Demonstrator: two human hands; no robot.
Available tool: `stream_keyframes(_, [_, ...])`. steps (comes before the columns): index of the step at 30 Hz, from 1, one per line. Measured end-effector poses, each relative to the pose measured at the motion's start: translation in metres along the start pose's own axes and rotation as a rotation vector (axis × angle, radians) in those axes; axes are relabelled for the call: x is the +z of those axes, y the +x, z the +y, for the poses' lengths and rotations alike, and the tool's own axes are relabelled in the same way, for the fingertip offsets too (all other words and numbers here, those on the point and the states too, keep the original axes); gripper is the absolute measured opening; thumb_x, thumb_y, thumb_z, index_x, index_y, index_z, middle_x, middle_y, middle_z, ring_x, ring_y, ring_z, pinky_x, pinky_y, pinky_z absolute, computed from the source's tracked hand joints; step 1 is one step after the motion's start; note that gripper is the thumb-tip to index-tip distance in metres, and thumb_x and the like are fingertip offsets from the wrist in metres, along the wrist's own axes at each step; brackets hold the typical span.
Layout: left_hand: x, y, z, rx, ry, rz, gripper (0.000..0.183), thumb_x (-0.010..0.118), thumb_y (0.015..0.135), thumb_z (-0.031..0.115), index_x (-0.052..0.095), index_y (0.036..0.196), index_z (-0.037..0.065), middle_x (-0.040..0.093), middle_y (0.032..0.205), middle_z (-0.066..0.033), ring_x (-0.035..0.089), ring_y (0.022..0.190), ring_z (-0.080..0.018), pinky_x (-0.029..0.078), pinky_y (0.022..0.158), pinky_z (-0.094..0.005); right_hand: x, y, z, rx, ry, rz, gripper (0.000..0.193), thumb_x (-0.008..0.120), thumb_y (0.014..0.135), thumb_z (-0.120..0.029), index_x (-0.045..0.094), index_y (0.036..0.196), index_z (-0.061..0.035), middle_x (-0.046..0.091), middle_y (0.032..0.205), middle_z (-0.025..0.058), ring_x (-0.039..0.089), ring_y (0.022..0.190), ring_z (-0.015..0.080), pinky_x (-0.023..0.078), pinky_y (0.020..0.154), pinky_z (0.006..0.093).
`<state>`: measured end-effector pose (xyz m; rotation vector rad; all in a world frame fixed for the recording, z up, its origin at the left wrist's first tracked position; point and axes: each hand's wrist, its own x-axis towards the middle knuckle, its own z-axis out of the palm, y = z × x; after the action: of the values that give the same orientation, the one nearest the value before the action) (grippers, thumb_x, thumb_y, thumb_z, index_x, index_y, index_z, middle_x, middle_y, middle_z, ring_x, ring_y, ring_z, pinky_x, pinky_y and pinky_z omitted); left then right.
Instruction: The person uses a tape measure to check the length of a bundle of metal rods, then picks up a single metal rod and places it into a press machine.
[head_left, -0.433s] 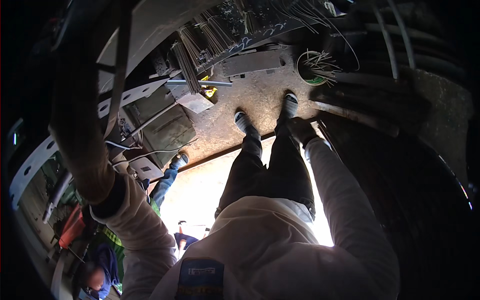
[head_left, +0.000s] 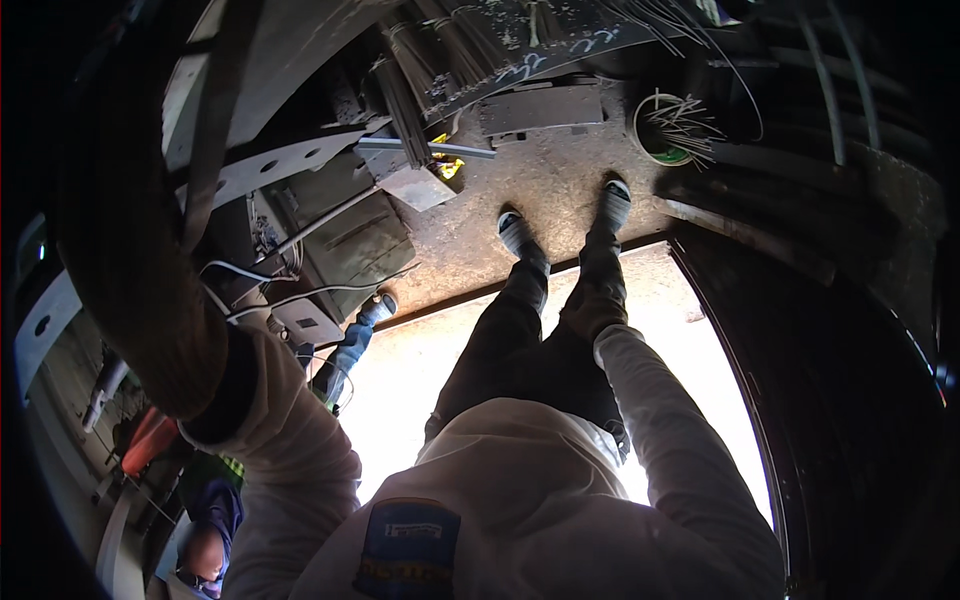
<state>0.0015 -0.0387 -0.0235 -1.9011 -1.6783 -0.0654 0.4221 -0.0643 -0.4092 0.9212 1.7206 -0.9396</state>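
Observation:
My left hand [head_left: 145, 290], in a brown knit glove, is raised close to the camera at the left. Its fingers fade into darkness at the top, so their grip is hidden. Beside it runs a dark flat metal bar [head_left: 213, 130], and past that curves a metal strip with round holes [head_left: 268, 170]. My right hand [head_left: 597, 314], in a dark glove, hangs low against my right thigh. Shadow swallows its fingers, and I cannot make out anything in it.
Thin rod bundles [head_left: 402, 105] lie on a dark bench at the back. A bucket of rods [head_left: 660, 152] stands far right. Left are a grey cabinet [head_left: 350, 240], cables [head_left: 320, 291] and another person [head_left: 205, 545]. A dark door edge [head_left: 740, 375] borders the bright doorway at right.
My right hand has come in from the dark door edge to my thigh. The background has shifted rightward in view, and more bright doorway shows at the right.

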Motion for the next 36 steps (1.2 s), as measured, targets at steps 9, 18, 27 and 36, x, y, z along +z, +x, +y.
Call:
stream_keyframes(9, [0.011, 0.012, 0.051, -0.666, -0.28, 0.279, 0.044, 0.068, 0.083, 0.009, 0.055, 0.125, 0.01, 0.061, 0.113, -0.0134, 0.062, 0.097, -0.0266, 0.051, 0.076, -0.0314, -0.028, -0.004, 0.028, -0.051, -0.026, 0.19, 0.059, 0.055, 0.084, -0.058, 0.063, 0.121, -0.0118, 0.063, 0.12, 0.0209, 0.06, 0.113, 0.0377, 0.047, 0.098, 0.0471])
stream_keyframes(18, [-0.066, -0.056, 0.162, -0.685, -0.861, 0.188, 0.022, 0.061, 0.088, 0.024, 0.069, 0.103, 0.011, 0.067, 0.083, -0.0085, 0.068, 0.075, -0.0252, 0.056, 0.068, -0.0367, -0.137, 0.062, 0.152, -1.164, -1.317, 0.598, 0.043, 0.042, 0.1, -0.037, 0.053, 0.135, -0.0139, 0.055, 0.135, 0.0143, 0.047, 0.13, 0.0262, 0.035, 0.11, 0.0387])
stream_keyframes(27, [-0.146, -0.286, 0.198, -1.454, 0.035, 0.257, 0.032, 0.07, 0.081, 0.005, 0.063, 0.112, 0.002, 0.069, 0.099, -0.0138, 0.067, 0.08, -0.0269, 0.053, 0.068, -0.0378, -0.216, 0.011, 0.052, -1.061, -1.201, 0.361, 0.034, 0.061, 0.082, -0.024, 0.064, 0.113, -0.0106, 0.066, 0.095, 0.0136, 0.064, 0.086, 0.0309, 0.049, 0.082, 0.0461])
stream_keyframes(36, [-0.178, -0.429, 0.088, -1.553, 0.044, -0.684, 0.041, 0.062, 0.089, 0.042, 0.061, 0.122, 0.018, 0.051, 0.139, -0.0145, 0.051, 0.124, -0.0333, 0.045, 0.101, -0.0418, -0.172, -0.11, -0.097, -0.866, -0.603, 0.191, 0.033, 0.056, 0.089, -0.024, 0.063, 0.118, -0.0108, 0.061, 0.122, 0.0124, 0.057, 0.115, 0.0269, 0.044, 0.098, 0.0402])
